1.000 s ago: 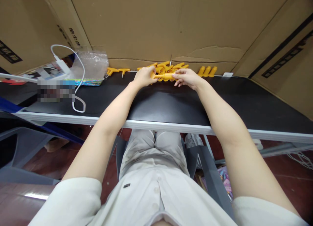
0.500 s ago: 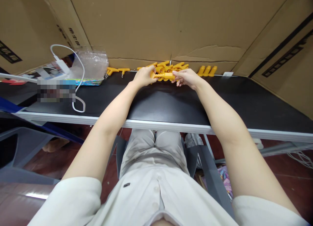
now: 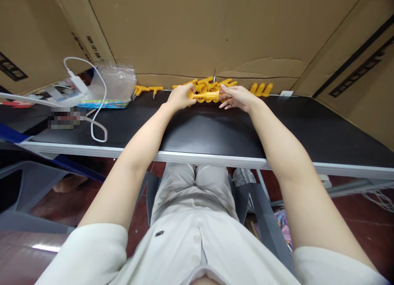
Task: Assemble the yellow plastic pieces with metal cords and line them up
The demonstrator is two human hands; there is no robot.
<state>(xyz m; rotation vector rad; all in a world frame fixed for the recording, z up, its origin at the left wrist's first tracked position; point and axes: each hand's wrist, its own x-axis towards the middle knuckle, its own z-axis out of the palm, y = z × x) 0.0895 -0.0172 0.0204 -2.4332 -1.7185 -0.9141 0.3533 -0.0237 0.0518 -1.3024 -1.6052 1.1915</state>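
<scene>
Both hands meet at the far edge of the black table [image 3: 200, 133]. My left hand [image 3: 181, 97] grips one end of a yellow plastic piece [image 3: 207, 96], a short ribbed tube lying sideways. My right hand [image 3: 235, 98] holds its other end with the fingertips. Just behind the hands lies a heap of similar yellow parts [image 3: 212, 85] against the cardboard wall.
Two yellow T-shaped pieces with screws [image 3: 147, 89] lie left of the heap, three yellow caps [image 3: 260, 89] to its right. A clear plastic bag [image 3: 113, 81], a white charger and cable [image 3: 92, 108] sit at the far left. Cardboard boxes [image 3: 215, 30] wall in the table.
The yellow piece looks shorter between my hands, and my right hand has moved slightly left toward my left hand. The arms otherwise stay in place.
</scene>
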